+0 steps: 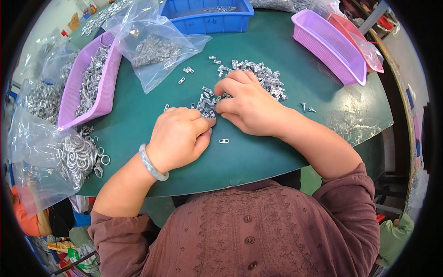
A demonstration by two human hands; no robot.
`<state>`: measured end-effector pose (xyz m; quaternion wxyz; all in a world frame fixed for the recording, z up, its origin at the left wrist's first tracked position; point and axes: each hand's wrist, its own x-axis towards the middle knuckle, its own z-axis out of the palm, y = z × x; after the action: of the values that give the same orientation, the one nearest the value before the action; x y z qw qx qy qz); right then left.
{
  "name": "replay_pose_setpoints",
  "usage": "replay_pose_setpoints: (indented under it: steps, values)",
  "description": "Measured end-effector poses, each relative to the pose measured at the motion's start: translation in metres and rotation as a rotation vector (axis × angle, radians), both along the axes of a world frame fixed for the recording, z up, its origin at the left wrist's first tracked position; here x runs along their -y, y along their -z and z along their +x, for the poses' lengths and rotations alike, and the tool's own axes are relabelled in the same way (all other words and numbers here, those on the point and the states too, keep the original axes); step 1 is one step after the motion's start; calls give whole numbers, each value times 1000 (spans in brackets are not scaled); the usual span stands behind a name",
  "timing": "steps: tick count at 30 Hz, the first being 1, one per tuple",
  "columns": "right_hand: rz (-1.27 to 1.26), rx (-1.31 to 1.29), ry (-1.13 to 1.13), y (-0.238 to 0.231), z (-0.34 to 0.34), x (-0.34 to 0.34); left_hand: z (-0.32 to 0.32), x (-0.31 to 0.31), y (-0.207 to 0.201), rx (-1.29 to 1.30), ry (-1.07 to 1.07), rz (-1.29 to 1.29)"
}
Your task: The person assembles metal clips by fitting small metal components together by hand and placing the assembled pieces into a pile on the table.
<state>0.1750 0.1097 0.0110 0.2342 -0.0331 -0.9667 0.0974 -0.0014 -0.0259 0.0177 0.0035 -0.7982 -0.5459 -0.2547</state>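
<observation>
Small silver metal pieces, oblong with cut-out centres, lie in a loose pile (271, 83) on the green tabletop. A smaller cluster (203, 102) of the same pieces sits between my hands. My left hand (180, 135), with a pale bangle (151, 164) at the wrist, is closed, its fingertips at the near edge of the cluster. Curled over the cluster and the pile's left side is my right hand (253, 104), thumb and fingers drawn together. What either hand pinches is hidden. One single metal piece (224, 141) lies nearer to me.
At left stand a pink basket (110, 87) of metal parts and a plastic bag (32, 152) beside spilled rings (76, 159). Farther back are another clear bag (157, 69) and a blue bin (210, 23). A purple basket (330, 44) stands far right. Two small pieces (308, 107) lie by my right forearm.
</observation>
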Motion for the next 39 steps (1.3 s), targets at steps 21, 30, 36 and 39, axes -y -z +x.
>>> replay_pose_setpoints:
  steps: [21,30,36,39]
  values:
    - [-67,-1,-120,0,3,4,-3,-2,-3,98,-61,-46]
    - [-189,-20,-162,0,2,5,-2,-2,1,156,-11,-53]
    - [-240,1,-195,-3,4,3,0,-2,2,140,12,-26]
    - [-194,-11,-129,-6,6,1,1,-2,1,134,13,-20]
